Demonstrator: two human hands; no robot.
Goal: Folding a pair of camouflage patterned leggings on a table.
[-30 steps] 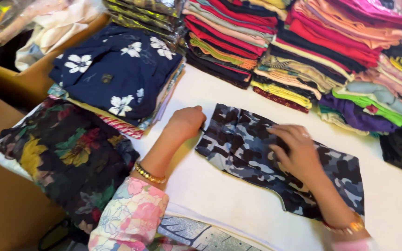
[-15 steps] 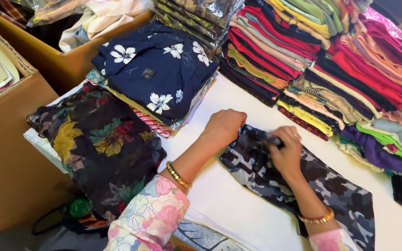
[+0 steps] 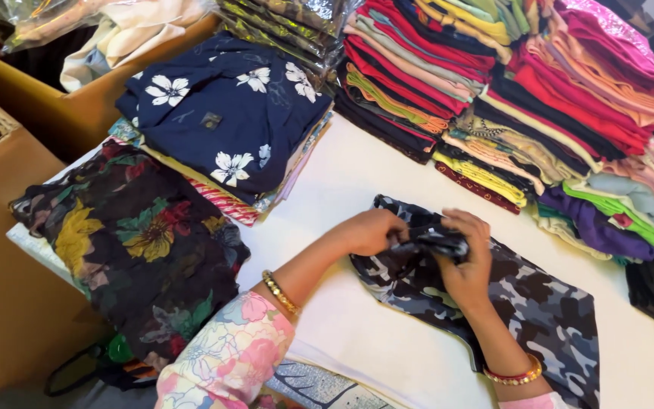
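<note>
A grey-blue camouflage garment [image 3: 539,310] lies on the white table [image 3: 357,182] in front of me. My left hand [image 3: 372,231] and my right hand [image 3: 467,261] meet at its upper left part, both pinching a bunched fold of the dark fabric lifted a little off the table. The rest of the garment stretches flat toward the lower right. A gold bangle sits on my left wrist and a red-gold one on my right.
A navy white-flowered folded stack [image 3: 228,113] and a dark floral garment [image 3: 130,235] lie at left. Tall stacks of folded colourful clothes [image 3: 539,98] line the back and right. Cardboard boxes [image 3: 9,288] stand at left, with bagged clothes [image 3: 289,23] behind.
Both hands have come together over the garment's upper left end. The flat cloth there is now gathered into a raised fold between them.
</note>
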